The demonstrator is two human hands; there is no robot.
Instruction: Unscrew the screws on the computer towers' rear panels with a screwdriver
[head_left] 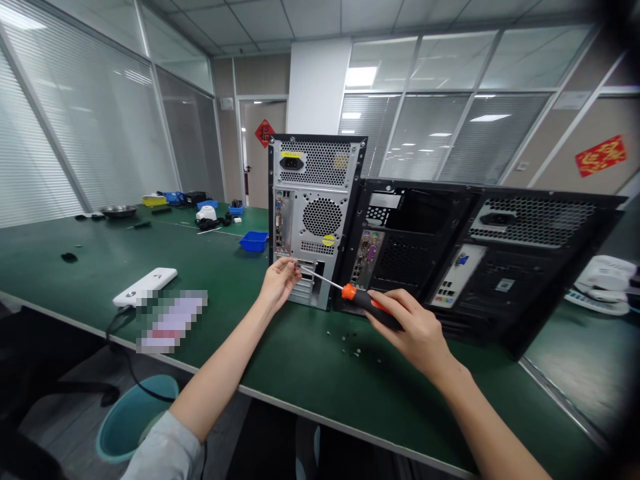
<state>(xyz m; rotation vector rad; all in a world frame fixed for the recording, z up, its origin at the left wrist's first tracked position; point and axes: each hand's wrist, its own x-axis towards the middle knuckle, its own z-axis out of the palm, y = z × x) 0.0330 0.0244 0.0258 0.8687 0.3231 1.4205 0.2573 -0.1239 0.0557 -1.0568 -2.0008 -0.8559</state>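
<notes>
My right hand point(413, 327) is closed around the orange and black handle of a screwdriver point(357, 298). Its thin shaft points left toward the rear panel of a silver computer case point(315, 200) standing upright on the green table point(300, 360). My left hand point(280, 277) is pinched at the screwdriver's tip, right against the case's lower rear panel near the expansion slots. What the fingers pinch is too small to make out. Several small screws point(350, 343) lie on the table between my hands.
Two black computer cases point(400, 247) point(525, 260) stand to the right of the silver one. A white device point(145, 287) with a cable lies at the left edge. A blue tray point(253, 241), a metal bowl point(119, 211) and tools sit farther back. A teal bin point(135, 417) stands below the table.
</notes>
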